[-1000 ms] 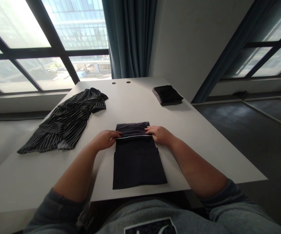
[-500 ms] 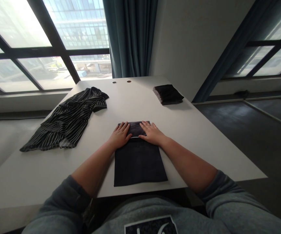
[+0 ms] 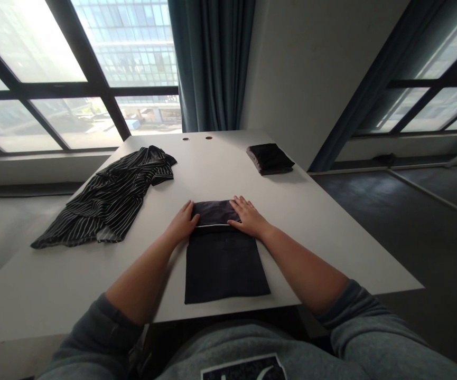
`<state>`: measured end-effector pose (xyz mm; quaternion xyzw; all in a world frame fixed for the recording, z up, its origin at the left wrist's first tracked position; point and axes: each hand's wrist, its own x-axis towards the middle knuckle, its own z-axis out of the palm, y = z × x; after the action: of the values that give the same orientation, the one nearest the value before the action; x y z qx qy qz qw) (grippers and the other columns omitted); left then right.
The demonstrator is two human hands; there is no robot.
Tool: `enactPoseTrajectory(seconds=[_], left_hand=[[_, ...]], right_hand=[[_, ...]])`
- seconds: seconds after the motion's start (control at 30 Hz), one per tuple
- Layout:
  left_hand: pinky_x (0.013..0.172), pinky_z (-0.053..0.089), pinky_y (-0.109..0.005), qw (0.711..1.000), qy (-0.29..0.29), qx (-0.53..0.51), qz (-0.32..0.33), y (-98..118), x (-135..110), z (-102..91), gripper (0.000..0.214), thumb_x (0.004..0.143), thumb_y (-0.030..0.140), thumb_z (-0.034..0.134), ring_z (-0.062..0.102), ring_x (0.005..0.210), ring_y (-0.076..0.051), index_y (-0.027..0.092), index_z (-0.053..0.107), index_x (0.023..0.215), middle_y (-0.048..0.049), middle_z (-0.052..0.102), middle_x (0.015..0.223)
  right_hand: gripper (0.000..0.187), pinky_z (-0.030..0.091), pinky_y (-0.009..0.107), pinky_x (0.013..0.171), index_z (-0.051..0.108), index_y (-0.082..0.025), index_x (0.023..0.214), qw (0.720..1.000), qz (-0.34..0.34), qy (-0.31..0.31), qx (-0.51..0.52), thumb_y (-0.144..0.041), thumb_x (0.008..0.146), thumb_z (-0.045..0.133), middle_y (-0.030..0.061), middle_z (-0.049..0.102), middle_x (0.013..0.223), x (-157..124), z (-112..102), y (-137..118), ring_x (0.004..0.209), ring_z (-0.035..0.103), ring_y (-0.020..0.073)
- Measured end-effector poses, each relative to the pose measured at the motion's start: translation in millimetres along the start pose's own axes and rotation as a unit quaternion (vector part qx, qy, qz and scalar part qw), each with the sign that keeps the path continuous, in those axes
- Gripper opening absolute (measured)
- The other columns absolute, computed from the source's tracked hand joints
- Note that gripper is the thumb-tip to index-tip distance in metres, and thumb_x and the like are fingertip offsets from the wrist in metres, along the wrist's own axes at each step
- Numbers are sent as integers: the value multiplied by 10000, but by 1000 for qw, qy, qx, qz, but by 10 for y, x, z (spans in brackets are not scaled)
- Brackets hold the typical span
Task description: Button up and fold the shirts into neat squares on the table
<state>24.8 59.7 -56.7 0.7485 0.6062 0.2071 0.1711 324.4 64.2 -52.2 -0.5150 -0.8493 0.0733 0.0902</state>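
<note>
A dark garment (image 3: 224, 266), folded to a long rectangle, lies flat on the white table in front of me. Its far end is folded over as a grey-purple band (image 3: 214, 212), with a thin white line along the near edge. My left hand (image 3: 183, 221) is at the band's left edge, thumb on the cloth and fingers stretched along its side. Flat on the band's right end rests my right hand (image 3: 249, 216), fingers spread. Neither hand grips anything.
On the left of the white table (image 3: 331, 253) lies a crumpled black shirt with white stripes (image 3: 113, 195). A folded dark cloth stack (image 3: 271, 158) sits at the far right. Two round cable holes (image 3: 208, 138) are near the back edge, before a blue curtain (image 3: 214, 63).
My left hand has slid left, off the top of the band to its left edge, so more of the band shows. My right hand has stayed nearly in place.
</note>
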Motion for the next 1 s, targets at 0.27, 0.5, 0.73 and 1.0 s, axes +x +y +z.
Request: enactPoseTrajectory(seconds=[0.27, 0.5, 0.73, 1.0], left_hand=[[1248, 259, -608, 993, -69, 85, -36, -22, -157, -163, 570, 944, 543, 570, 275, 1570, -448, 216, 617, 1409, -140, 420, 1662], [1101, 480, -472, 997, -54, -61, -19, 22, -150, -161, 654, 799, 452, 736, 603, 1315, -358, 176, 547, 1362, -168, 639, 1407], [864, 570, -428, 990, 4, -140, -36, 12, -187, -154, 575, 711, 345, 799, 716, 919, -266, 246, 481, 1179, -37, 731, 1027], [987, 584, -478, 912, 20, -408, -48, 5, -253, -51, 779, 699, 281, 808, 750, 1062, -273, 218, 436, 1380, -94, 771, 1181]], right_hand=[[987, 166, 560, 1297, 506, -39, 1547, 993, 110, -36, 10, -768, 886, 590, 258, 231, 1715, -169, -39, 139, 1618, 64, 445], [897, 189, 535, 1310, 562, -31, 1492, 989, 88, -37, 110, -620, 841, 746, 244, 298, 1696, -121, 4, 166, 1618, 66, 441], [774, 395, 500, 1224, 534, -155, 1499, 954, 55, 42, 290, -323, 788, 791, 185, 572, 1525, -207, -20, 68, 1476, 479, 366], [851, 567, 454, 1025, 472, -216, 1487, 805, 33, 75, 587, -256, 700, 794, 125, 732, 1294, -283, 74, -40, 1176, 718, 300]])
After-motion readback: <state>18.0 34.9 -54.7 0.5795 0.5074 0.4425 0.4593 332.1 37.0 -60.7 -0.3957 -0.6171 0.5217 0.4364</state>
